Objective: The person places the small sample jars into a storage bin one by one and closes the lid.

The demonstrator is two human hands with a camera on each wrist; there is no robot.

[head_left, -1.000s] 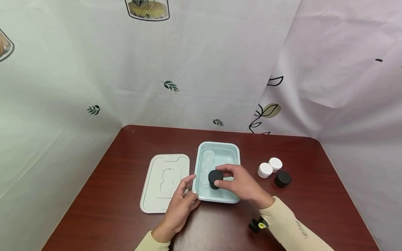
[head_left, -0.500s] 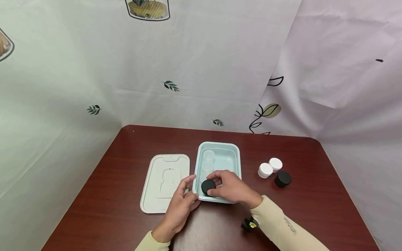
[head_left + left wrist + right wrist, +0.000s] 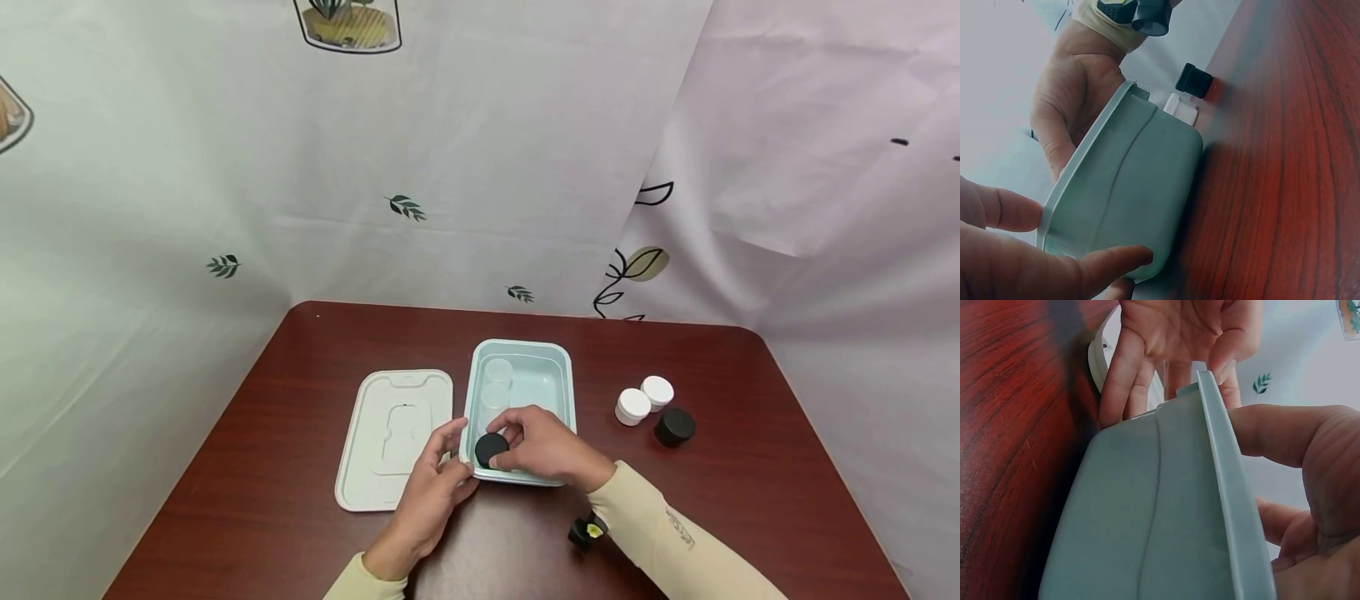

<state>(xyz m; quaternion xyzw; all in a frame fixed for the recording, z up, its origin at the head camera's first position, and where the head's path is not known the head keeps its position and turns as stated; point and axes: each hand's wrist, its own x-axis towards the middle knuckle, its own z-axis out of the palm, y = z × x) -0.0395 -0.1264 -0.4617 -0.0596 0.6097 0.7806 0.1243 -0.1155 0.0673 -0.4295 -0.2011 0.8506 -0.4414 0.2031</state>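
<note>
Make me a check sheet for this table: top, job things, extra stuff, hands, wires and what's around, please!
Surface: dark red-brown table, wood-grained.
Job's things: black jar inside the pale blue tub; clear cups along the tub's left side.
Clutter: white lid left of the tub; white jars and another black jar to the right.
Right hand: pinches the first jar.
Left hand: touches the tub's near-left corner.
Cables: nothing seen.
Surroundings: pale sheets with leaf prints.

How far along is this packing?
Seemingly done: translucent containers line the left side of the light blue tub. In hand: the right hand holds a black jar in its near corner. Probably remaining: two white jars and another black jar outside; the lid is off.
</note>
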